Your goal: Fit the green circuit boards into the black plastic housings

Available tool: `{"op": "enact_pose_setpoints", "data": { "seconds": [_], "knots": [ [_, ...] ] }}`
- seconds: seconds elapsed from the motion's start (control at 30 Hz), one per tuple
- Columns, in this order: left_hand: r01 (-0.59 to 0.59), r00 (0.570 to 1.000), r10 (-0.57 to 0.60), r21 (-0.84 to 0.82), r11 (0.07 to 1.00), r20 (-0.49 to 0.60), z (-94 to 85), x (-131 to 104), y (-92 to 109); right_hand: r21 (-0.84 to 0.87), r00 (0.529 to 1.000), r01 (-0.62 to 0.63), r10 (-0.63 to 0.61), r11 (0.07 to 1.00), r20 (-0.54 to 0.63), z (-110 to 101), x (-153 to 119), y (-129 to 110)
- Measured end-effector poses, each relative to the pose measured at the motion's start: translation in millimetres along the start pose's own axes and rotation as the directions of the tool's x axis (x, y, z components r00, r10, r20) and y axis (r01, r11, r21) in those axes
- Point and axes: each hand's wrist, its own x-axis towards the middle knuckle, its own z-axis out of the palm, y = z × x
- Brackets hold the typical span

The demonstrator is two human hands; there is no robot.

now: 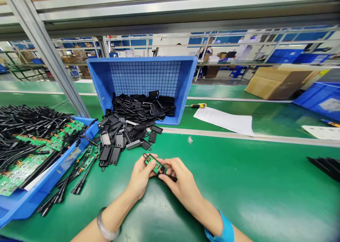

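Note:
My left hand (142, 176) is closed around a small black plastic case with a green circuit board (152, 162) lying in it, the thumb on the board. At the board's lower right end, my right hand (180, 180) pinches the black cable (171, 177), where thin coloured wires join it. Left of my hands, loose black plastic cases (114, 155) spill out of a tipped blue crate (188, 82). Several circuit boards with cables (86, 164) lie on the green table beside the blue tray (29, 203).
More boards (23, 167) and black cables fill the tray at left. Behind lie a yellow-and-black screwdriver (199, 106) and a white paper sheet (225, 121). A cardboard box (276, 82) stands at the back right; black items (325, 167) lie at the right edge. A metal post (50, 54) rises at left.

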Motion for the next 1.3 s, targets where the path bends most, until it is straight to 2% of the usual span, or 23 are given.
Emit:
{"op": "enact_pose_setpoints", "data": {
  "seconds": [0.1, 0.2, 0.27, 0.37, 0.43, 0.5, 0.6, 0.77, 0.87, 1.0, 1.1, 1.2, 1.3],
  "knots": [
    [-0.020, 1.000, 0.021, 0.020, 1.000, -0.024, -1.3, 0.3, 2.6, -0.045, 0.995, -0.079, 0.082, 0.996, 0.050, -3.9, 1.1, 0.9],
    [-0.031, 0.999, 0.032, 0.033, 0.999, -0.025, -1.5, -0.1, 3.4, -0.125, 0.987, -0.066, 0.084, 0.990, 0.138, -6.5, 2.9, 1.8],
    [-0.036, 0.999, 0.038, 0.048, 0.998, -0.022, -0.9, -0.7, 2.2, -0.115, 0.982, -0.053, 0.073, 0.992, 0.174, -6.2, 4.1, 1.7],
    [-0.031, 0.999, 0.034, 0.075, 0.997, -0.033, 0.2, -1.6, -0.6, 0.033, 0.971, -0.168, 0.160, 0.985, 0.179, -2.3, 4.9, 1.6],
    [-0.030, 0.998, 0.034, 0.082, 0.996, -0.043, 0.5, -1.8, -2.1, 0.168, 0.952, -0.282, 0.254, 0.945, 0.169, 1.5, 4.6, 1.9],
    [-0.035, 0.998, 0.038, 0.070, 0.997, -0.044, 0.5, -1.6, -2.7, 0.263, 0.941, -0.337, 0.310, 0.904, 0.139, 5.0, 4.1, 2.1],
    [-0.044, 0.998, 0.045, 0.044, 0.998, -0.032, 0.6, -0.9, -2.5, 0.307, 0.938, -0.346, 0.338, 0.886, 0.082, 8.2, 3.6, 1.0],
    [-0.117, 0.993, 0.119, 0.079, 0.990, -0.022, 2.4, -0.9, -1.4, 0.330, 0.924, -0.375, 0.376, 0.866, 0.064, 8.7, 4.3, -2.9],
    [-0.102, 0.994, 0.102, 0.000, 0.995, -0.029, 4.1, -1.7, -1.3, 0.304, 0.928, -0.368, 0.370, 0.879, 0.054, 8.8, 5.0, -3.2],
    [-0.102, 0.991, 0.094, -0.085, 0.991, -0.095, 7.4, -4.8, -3.8, 0.318, 0.926, -0.373, 0.373, 0.872, 0.063, 11.6, 6.3, 0.0],
    [-0.148, 0.981, 0.141, -0.039, 0.988, -0.137, 9.1, -8.1, -6.1, 0.299, 0.929, -0.365, 0.366, 0.881, 0.056, 14.5, 8.0, 3.3],
    [-0.179, 0.974, 0.182, 0.039, 0.983, -0.133, 8.0, -8.7, -4.4, 0.246, 0.941, -0.335, 0.335, 0.909, 0.043, 15.6, 9.8, 5.1],
    [-0.120, 0.987, 0.127, 0.077, 0.990, -0.094, 4.5, -4.8, 2.3, 0.176, 0.961, -0.276, 0.265, 0.945, 0.085, 13.2, 10.6, 4.2]
  ]
}}
